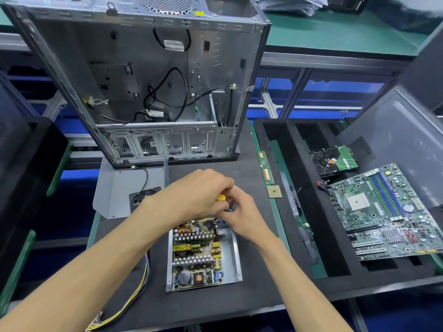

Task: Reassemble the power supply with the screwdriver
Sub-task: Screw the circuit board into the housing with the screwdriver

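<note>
Open power supply (203,255) lengthwise toward computer case (143,80), bare mat beside; left hand (191,195) gripping screwdriver (220,197), right hand (242,216) pinching near its tip.

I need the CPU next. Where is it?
In the head view, the CPU lies right of the hands, on the mat's right edge, just below the RAM stick and left of the foam tray.
</note>
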The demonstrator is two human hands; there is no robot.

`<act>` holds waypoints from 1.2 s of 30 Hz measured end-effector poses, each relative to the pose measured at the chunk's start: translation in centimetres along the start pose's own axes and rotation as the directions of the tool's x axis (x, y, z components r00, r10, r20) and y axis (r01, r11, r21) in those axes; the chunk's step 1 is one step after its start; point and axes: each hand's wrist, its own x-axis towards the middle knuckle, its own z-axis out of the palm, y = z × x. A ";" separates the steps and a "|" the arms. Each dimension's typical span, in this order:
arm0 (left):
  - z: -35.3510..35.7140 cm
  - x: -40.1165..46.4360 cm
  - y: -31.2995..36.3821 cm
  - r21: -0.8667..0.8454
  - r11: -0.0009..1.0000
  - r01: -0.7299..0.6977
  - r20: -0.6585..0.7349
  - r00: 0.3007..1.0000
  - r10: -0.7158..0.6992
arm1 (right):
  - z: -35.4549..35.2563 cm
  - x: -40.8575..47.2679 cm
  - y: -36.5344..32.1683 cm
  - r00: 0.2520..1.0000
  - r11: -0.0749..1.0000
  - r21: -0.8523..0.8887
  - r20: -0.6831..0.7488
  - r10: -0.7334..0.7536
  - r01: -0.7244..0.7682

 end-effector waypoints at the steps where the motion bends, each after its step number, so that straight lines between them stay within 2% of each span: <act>1: 0.0 -0.1 -0.1 0.006 1.000 -0.008 -0.002 1.000 0.008 | 0.1 -0.1 -0.1 1.000 1.000 0.007 -0.006 0.002 -0.002; 7: 0.2 -0.7 -0.3 0.013 1.000 -0.023 -0.002 1.000 0.023 | 0.6 -0.4 -0.3 1.000 1.000 -0.013 -0.003 -0.013 0.013; 9: -0.2 -1.0 -1.3 -0.150 0.988 0.027 -0.003 1.000 -0.027 | 0.3 -0.3 -0.2 0.999 0.998 -0.057 -0.013 -0.039 0.038; 11: -0.9 -1.3 -3.0 -0.340 0.937 0.082 -0.080 0.990 -0.115 | -0.3 -0.1 0.0 0.994 0.996 -0.061 -0.087 -0.069 0.064; 13: -1.5 -1.6 -5.3 -0.385 0.910 0.151 -0.204 0.948 -0.244 | -0.9 0.3 -0.4 0.977 0.996 0.090 -0.213 0.013 0.006; 15: -1.5 -1.7 -7.5 -0.290 0.918 0.270 -0.242 0.907 -0.344 | -1.2 1.1 -1.0 0.932 0.954 0.295 -0.326 0.160 -0.060; 17: -0.9 -1.5 -9.0 -0.150 0.917 0.370 -0.206 0.896 -0.395 | -1.3 2.0 -1.9 0.880 0.842 0.532 -0.353 0.317 -0.090; 19: 0.2 -0.9 -9.5 -0.018 0.917 0.397 -0.161 0.904 -0.395 | -1.0 2.8 -2.5 0.835 0.610 0.789 -0.285 0.470 -0.074; 21: 1.6 -0.1 -9.2 0.069 0.926 0.370 -0.087 0.927 -0.364 | -0.4 3.1 -2.8 0.798 0.415 0.908 -0.207 0.566 -0.058; 22: 2.4 0.4 -9.0 0.105 0.930 0.352 -0.045 0.936 -0.349 | 0.1 3.1 -2.7 0.782 0.381 0.922 -0.184 0.595 -0.073; 25: 4.7 2.0 -8.5 0.240 0.919 0.314 0.068 0.939 -0.338 | 1.1 2.9 -2.3 0.741 0.391 0.912 -0.178 0.647 -0.122; 28: 6.0 3.2 -8.5 0.365 0.887 0.283 0.151 0.922 -0.356 | 1.3 2.8 -2.0 0.733 0.449 0.879 -0.199 0.650 -0.159; 31: 6.7 4.1 -8.6 0.408 0.873 0.267 0.172 0.917 -0.361 | 1.4 2.6 -1.7 0.752 0.530 0.824 -0.218 0.622 -0.199; 36: 7.6 4.5 -8.7 0.436 0.860 0.266 0.183 0.909 -0.374 | 1.4 2.6 -1.6 0.768 0.536 0.821 -0.210 0.605 -0.198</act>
